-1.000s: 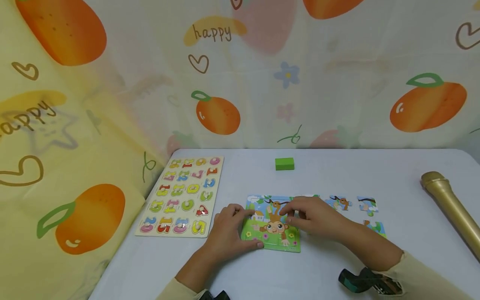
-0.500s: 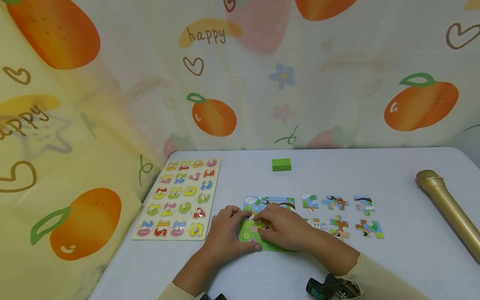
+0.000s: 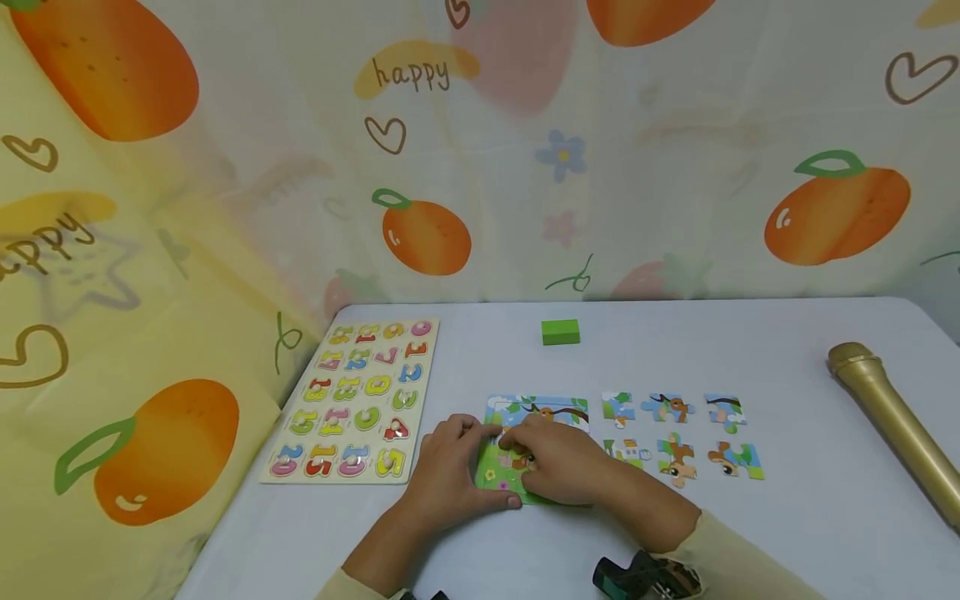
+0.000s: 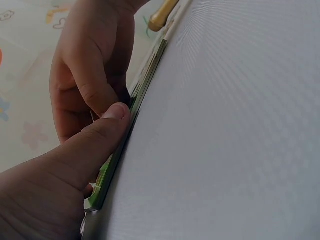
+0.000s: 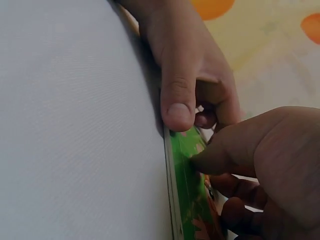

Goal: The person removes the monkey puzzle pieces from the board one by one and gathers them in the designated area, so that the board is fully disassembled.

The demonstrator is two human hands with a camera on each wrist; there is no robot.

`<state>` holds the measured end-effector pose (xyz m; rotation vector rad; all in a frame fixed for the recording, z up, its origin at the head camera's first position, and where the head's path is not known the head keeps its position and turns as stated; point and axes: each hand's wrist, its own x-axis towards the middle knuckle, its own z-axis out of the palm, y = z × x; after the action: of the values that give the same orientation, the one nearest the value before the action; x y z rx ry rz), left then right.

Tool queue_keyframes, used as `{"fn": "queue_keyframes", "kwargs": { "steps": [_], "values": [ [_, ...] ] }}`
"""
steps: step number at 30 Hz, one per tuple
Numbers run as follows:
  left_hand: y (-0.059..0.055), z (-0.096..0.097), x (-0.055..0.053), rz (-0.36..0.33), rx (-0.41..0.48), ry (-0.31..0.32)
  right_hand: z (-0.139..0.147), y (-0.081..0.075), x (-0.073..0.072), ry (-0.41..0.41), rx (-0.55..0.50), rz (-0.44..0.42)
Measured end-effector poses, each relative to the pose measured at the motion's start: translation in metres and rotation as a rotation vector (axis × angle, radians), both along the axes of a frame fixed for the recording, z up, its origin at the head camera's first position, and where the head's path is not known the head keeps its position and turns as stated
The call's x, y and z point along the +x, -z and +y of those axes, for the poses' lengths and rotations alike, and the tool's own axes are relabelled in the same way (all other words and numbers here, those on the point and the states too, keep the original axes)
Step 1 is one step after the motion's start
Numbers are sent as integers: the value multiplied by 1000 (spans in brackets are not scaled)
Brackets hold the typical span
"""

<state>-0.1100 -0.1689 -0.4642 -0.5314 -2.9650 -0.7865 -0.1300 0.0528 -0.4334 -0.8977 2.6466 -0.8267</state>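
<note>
A monkey picture puzzle board [image 3: 498, 408] lies on the white table. My left hand [image 3: 450, 467] grips its left end, the thumb along the near edge. In the left wrist view that thumb presses on the board's green side. My right hand [image 3: 562, 458] is bent over the middle of the board, index finger reaching left. In the right wrist view its thumb touches the green lower part, and the other fingers are curled. Whether it pinches a piece is hidden. Several loose puzzle pieces [image 3: 677, 458] lie in two rows to the right of the board.
A wooden number board [image 3: 348, 402] lies to the left, beside the patterned cloth. Behind the puzzle is a green block [image 3: 560, 332]. A gold microphone [image 3: 892, 429] lies at the far right.
My right hand has moved left from the board's right side onto its middle, uncovering the loose pieces. My left hand keeps its grip. The head view has shifted slightly.
</note>
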Motion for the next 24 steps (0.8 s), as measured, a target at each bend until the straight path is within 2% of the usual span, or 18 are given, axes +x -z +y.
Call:
{"fn": "queue_keyframes", "kwargs": {
  "steps": [15,24],
  "values": [
    [1,0,-1,1,12,0,1,-9,-2,-9,-23,-66],
    [0,1,0,-11,10,-9,-3,-9,0,26,-45,-99]
  ]
}}
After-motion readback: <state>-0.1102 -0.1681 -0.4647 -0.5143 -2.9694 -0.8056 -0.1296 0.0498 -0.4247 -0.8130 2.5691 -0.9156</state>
